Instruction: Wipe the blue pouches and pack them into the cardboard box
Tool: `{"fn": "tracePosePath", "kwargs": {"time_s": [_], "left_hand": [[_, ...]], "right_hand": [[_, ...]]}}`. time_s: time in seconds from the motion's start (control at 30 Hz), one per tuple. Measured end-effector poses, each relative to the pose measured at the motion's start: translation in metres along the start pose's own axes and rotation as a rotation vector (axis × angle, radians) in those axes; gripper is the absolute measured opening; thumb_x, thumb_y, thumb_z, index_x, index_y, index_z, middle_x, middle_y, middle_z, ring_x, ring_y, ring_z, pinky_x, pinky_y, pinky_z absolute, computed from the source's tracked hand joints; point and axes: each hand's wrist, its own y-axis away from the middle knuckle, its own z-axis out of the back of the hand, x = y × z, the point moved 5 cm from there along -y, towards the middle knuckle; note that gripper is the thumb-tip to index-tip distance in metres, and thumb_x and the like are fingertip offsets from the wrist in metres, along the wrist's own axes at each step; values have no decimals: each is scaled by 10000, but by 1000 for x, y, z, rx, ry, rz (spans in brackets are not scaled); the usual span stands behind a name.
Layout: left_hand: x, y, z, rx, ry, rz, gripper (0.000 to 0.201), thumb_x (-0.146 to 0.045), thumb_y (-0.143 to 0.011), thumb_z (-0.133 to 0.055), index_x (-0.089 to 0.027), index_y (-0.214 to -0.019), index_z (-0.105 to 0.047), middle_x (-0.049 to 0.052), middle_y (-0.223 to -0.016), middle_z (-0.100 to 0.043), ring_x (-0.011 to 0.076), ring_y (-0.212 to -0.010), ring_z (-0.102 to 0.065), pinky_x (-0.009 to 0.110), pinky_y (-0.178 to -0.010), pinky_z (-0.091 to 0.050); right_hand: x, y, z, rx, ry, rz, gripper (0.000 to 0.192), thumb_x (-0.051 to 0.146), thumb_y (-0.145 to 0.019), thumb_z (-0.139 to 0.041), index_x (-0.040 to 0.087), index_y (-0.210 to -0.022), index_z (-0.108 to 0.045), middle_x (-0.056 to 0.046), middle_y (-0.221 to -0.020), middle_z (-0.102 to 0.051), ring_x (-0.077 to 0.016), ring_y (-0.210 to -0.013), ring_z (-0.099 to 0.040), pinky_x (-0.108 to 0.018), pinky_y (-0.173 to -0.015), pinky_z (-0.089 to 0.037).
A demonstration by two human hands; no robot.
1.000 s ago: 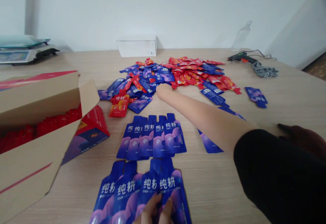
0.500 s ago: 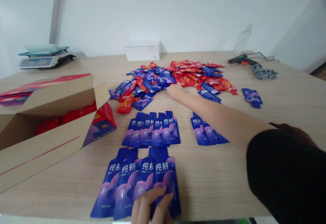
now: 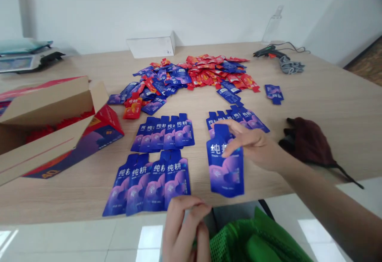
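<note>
My right hand (image 3: 255, 146) grips a blue pouch (image 3: 225, 176) with purple fruit print by its upper part, tilted above the table near the front edge. Behind it a row of overlapping blue pouches (image 3: 252, 119) is partly covered by that hand. My left hand (image 3: 186, 224) is at the table's front edge, fingers loosely bent and apart, with nothing visible in them. Just beyond it lies a front row of blue pouches (image 3: 176, 186), spouts pointing away. Another overlapped row of blue pouches (image 3: 183, 132) lies behind that one.
Mixed red and blue pouches (image 3: 205, 75) are heaped at the back. An open carton (image 3: 98, 138) with red packets inside stands at left. A single blue pouch (image 3: 273, 93), a glue gun (image 3: 270, 50), grey cloth (image 3: 291, 66) and a dark red glove (image 3: 313, 142) lie at right.
My right hand has come back from the heap toward me, now with a blue pouch. My left hand has left the front row's pouches. The view has shifted downward and to the right.
</note>
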Motion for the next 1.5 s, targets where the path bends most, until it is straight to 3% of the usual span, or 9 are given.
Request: {"fn": "tracePosePath", "kwargs": {"time_s": [0.2,0.47,0.57,0.67,0.8,0.97,1.17,1.3,1.5], "left_hand": [[-8,11,-19,160,-147,-183,468,33,-868,-468,-215,-1246,-590,121,-1247,-546,238,-1183,-526,377,-936,-500],[16,19,-46,353,-356,-129,470,-38,-903,-467,-231,-1319,-572,105,-1351,-580,282,-1239,-506,462,-928,-449],[19,20,-52,351,-393,-122,430,-84,-924,-493,-242,-1314,-580,90,-1349,-593,286,-1238,-504,467,-934,-436],[17,17,-57,335,-396,-129,374,-84,-912,-517,-216,-1251,-605,99,-1311,-601,277,-1206,-509,444,-936,-442],[14,6,-61,364,-429,-109,430,-57,-881,-490,-184,-1286,-560,119,-1263,-603,276,-1165,-528,433,-894,-446],[15,-3,-65,431,-491,-80,524,-136,-911,-469,-128,-1434,-448,166,-1422,-522,299,-1211,-505,458,-917,-428],[16,5,-70,416,-576,-108,502,-177,-973,-409,-115,-1471,-444,107,-1552,-447,280,-1245,-484,445,-949,-369],[15,9,-71,398,-603,-85,492,-192,-996,-370,-139,-1478,-448,61,-1553,-457,252,-1265,-476,433,-971,-348],[16,8,-69,436,-601,-104,514,-191,-989,-381,-138,-1499,-415,64,-1576,-421,241,-1302,-455,430,-1011,-336]], "right_hand": [[-30,16,-38,76,7,28,450,-29,-819,-494,299,-752,-796,6,-1318,-594,-188,-1232,-552,-429,-1082,-422],[-36,7,-58,211,573,184,419,-39,-819,-553,293,-852,-807,-56,-1416,-517,-290,-1351,-408,-544,-1091,-332],[-26,24,-17,-28,646,211,477,-21,-839,-472,280,-1056,-771,-73,-1429,-503,-277,-1319,-467,-508,-1089,-382],[-25,58,65,-463,792,80,362,117,-889,-502,339,-1050,-737,-42,-1270,-588,-271,-1176,-574,-492,-1052,-442],[-63,97,154,-744,995,-196,350,387,-861,-642,283,-1195,-644,-123,-1268,-544,-445,-1333,-399,-658,-1110,-314],[-122,107,171,-621,1028,-447,790,608,-735,-744,278,-1387,-444,-178,-1346,-506,-513,-1294,-431,-702,-1031,-371],[-111,112,175,-690,925,-507,617,326,-831,-635,308,-1385,-364,-229,-1359,-512,-519,-1256,-487,-621,-977,-398],[-66,114,149,-710,817,-474,555,332,-825,-642,305,-1320,-392,-199,-1240,-610,-451,-1151,-596,-598,-945,-448],[10,58,5,-206,676,-53,316,212,-840,-622,259,-1142,-540,-35,-1095,-698,-216,-971,-685,-357,-827,-536]]}}
